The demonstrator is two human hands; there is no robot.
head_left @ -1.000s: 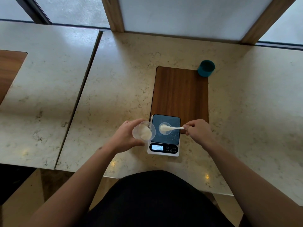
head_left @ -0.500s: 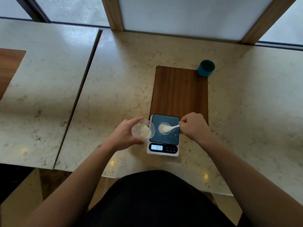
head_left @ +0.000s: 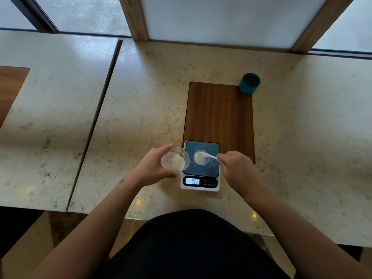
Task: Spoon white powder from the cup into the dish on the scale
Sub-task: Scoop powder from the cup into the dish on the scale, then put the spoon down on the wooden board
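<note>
A clear plastic cup (head_left: 175, 159) with white powder in it is tilted toward the scale, held in my left hand (head_left: 151, 167) just left of the scale. The white kitchen scale (head_left: 201, 179) has a dark top and a lit display. On it sits a small clear dish (head_left: 200, 160) holding white powder. My right hand (head_left: 238, 170) pinches the handle of a white spoon (head_left: 209, 156), whose bowl lies over the dish.
The scale's far end rests on a dark wooden inlay (head_left: 219, 111) in the marble counter (head_left: 141, 109). A teal cup (head_left: 249, 83) stands at the inlay's far right corner. A seam (head_left: 94, 121) separates a second counter on the left. A window frame runs behind.
My right hand has shifted and turned slightly over the scale's right edge, with the spoon's bowl staying over the dish. The cup in my left hand has barely moved.
</note>
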